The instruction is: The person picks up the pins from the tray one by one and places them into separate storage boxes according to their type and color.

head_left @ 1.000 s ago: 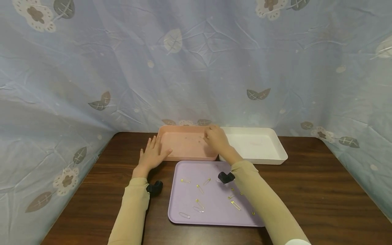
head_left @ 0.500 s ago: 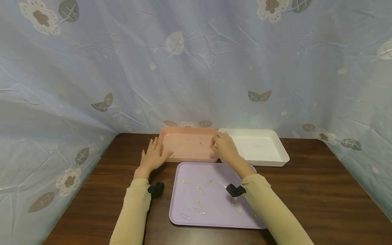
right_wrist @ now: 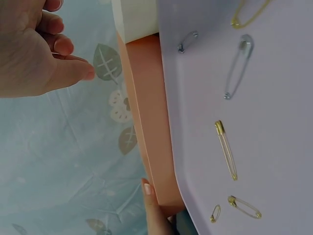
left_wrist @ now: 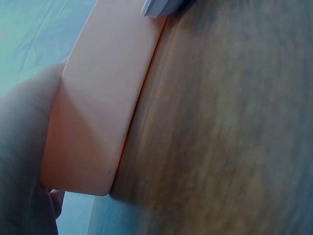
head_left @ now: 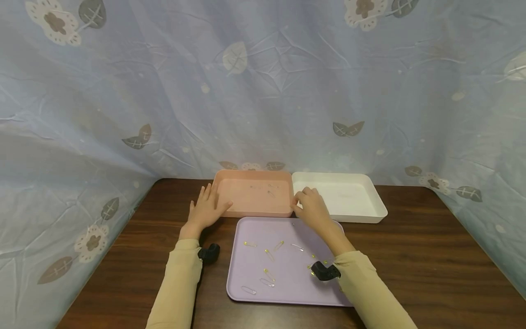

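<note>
Head view: right hand [head_left: 313, 211] leaves pink tray [head_left: 238, 197], fingers half-curled, apparently empty; left hand [head_left: 203, 212] spread at its edge; pin [head_left: 271, 194] likely delivered.

Plain lilac rectangular tray [head_left: 287, 292]; plain peach-pink shallow rectangular tray [head_left: 240, 194]; plain white shallow rectangular tray [head_left: 345, 196]. Two pin colours: slim gold-coloured metal safety pins [right_wrist: 221, 129] and slim silver-coloured metal safety pins [right_wrist: 245, 48]. Dark brown wood-grained tabletop [head_left: 444, 256], streaked darker along the grain. Pale grey-blue fabric curtain [head_left: 263, 119], printed with white brown-centred flowers [head_left: 91, 243] plus grey and beige leaves [head_left: 234, 58]. Long fabric sleeves [head_left: 174, 278] solid beige; angular wrist-worn devices [head_left: 324, 271] solid black.
</note>
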`<state>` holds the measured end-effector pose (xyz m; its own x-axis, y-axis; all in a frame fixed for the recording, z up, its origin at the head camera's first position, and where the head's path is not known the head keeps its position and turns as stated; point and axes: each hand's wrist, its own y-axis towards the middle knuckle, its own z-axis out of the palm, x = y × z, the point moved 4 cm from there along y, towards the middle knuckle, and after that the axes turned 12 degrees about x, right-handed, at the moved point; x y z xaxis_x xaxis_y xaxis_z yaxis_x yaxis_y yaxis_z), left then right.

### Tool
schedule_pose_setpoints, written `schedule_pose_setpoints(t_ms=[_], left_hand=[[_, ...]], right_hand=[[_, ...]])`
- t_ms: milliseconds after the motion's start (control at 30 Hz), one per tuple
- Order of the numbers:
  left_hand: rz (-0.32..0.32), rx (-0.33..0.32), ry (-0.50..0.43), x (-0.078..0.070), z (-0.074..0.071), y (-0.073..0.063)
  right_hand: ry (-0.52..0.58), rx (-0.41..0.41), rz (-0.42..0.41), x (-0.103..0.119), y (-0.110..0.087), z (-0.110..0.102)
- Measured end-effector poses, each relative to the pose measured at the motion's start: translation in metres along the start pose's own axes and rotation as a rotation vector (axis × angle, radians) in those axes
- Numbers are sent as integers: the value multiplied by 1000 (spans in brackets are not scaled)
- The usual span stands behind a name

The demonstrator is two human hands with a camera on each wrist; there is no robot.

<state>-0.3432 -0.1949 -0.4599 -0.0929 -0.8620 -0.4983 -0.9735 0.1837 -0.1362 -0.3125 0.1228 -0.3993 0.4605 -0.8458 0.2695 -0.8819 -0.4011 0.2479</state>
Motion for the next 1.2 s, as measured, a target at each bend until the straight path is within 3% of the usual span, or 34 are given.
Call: schedule_pose_setpoints(t_ms=[167, 467, 767, 1200], left_hand=[[1, -1, 2, 0, 0, 0], [-1, 1, 18, 2, 3, 3], [-14, -3, 56, 0, 0, 0], [-22, 16, 102, -3, 0, -2]], right_hand=[[47, -18, 28, -3, -11, 1], [169, 22, 176, -12, -30, 10], [288, 32, 248, -10, -39, 14], [273, 50, 320, -12, -50, 29]])
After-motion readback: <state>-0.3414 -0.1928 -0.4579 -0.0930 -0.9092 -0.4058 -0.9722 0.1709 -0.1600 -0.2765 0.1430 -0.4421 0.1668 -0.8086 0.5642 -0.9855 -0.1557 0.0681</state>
